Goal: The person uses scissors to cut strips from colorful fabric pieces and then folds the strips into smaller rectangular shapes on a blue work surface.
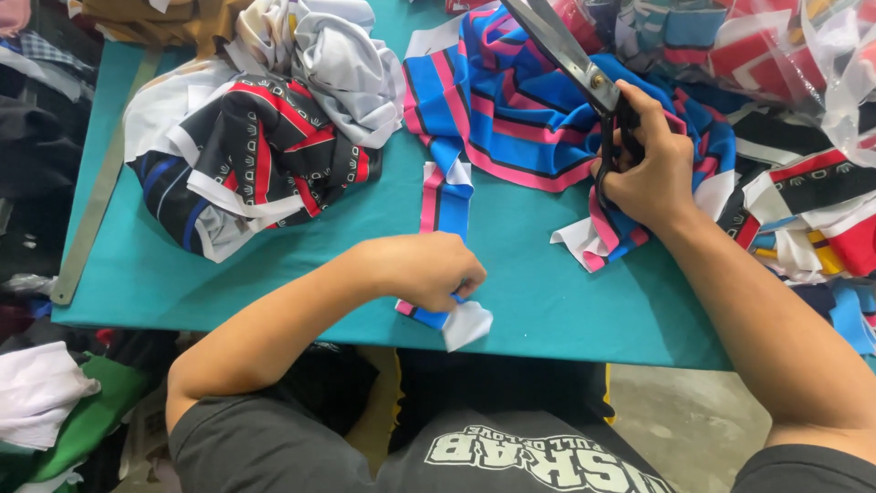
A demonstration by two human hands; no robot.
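Nearest the camera, the person's dark shirt [511, 456] filled the bottom edge, and both bare forearms reached out over a teal table [547, 301]. The left hand [424, 267] lay at the table's near edge, its fingers curled down and pinching the near end of a narrow striped strip [444, 205] of blue, pink, black and white cloth; a white corner of that strip stuck out just past the knuckles, over the table's edge. From the hand the strip ran straight away across the teal top and met a larger pile of the same blue and pink cloth [520, 110]. To the right and a little farther off, the right hand [650, 169] was clenched through the black handles of long shears [584, 68], held above the blue cloth, with the blades slanting up and away to the left; they looked nearly together, though I could not tell for certain. On the left side of the table sat a bundle [265, 151] of black, red and white printed cloth, well apart from the strip, with crumpled white fabric [342, 59] behind it. A metal ruler [96, 196] lay along the table's left edge. More scraps [803, 183] in red, black and white were heaped at the far right.
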